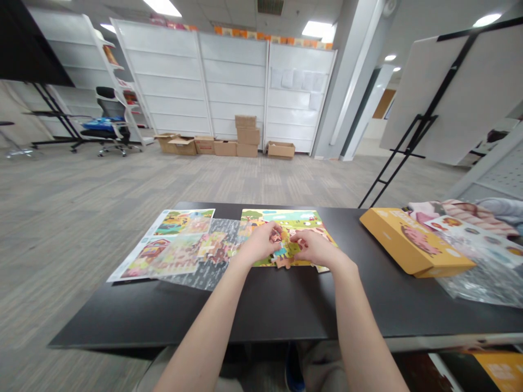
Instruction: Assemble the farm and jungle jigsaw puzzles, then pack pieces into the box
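A colourful farm-scene jigsaw puzzle (281, 216) lies on the black table, partly covered by my hands. My left hand (261, 240) is closed over its middle, thumb and fingers bent around a puzzle piece (276, 237) with a figure on it. Just right of that, my right hand (314, 247) is closed too, fingertips pinched at a puzzle piece whose outline is mostly hidden. One puzzle piece (281, 262) sticks out past the near edge. Loose puzzle pieces (214, 247) lie in a pile left of my left hand, on a clear plastic bag (206, 276).
Printed picture sheets (137, 260) lie at the table's left. A yellow box (412, 242) stands on the right, beside crumpled clear plastic (486, 280) and folded cloth (461, 211). The black table's (286, 310) near edge is in front of my legs. A board on a black easel (404, 149) stands behind.
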Demonstrator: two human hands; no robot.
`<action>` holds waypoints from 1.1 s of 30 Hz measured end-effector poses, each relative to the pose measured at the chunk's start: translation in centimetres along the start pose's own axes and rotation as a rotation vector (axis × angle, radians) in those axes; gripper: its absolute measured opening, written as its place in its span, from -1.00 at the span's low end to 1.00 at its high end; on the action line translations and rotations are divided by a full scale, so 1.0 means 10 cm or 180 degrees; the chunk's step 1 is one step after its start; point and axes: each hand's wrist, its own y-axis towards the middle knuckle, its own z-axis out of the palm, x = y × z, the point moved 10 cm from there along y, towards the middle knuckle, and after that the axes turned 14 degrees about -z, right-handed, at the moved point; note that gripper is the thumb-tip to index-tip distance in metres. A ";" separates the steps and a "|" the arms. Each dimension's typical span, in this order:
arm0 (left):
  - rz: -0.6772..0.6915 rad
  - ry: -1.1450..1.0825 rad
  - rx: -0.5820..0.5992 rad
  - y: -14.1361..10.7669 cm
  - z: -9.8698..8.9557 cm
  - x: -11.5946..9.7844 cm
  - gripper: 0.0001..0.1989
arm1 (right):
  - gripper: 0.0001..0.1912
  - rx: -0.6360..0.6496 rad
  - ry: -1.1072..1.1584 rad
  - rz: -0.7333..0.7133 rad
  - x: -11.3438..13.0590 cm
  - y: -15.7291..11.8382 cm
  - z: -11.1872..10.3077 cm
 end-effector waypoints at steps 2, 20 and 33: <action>-0.0028 -0.0139 0.0077 -0.01 0.01 0.00 -0.62 | -0.65 0.0010 0.0014 -0.0006 -0.01 0.00 0.01; 0.0199 -0.1678 -0.0246 -0.14 -0.40 -0.09 -0.64 | -0.63 -0.0476 0.1412 -0.0288 0.26 -0.03 -0.13; 0.0364 -0.1929 -0.0604 -0.30 -0.55 -0.27 -0.84 | -0.51 -0.0151 0.2568 -0.0043 0.43 -0.09 -0.12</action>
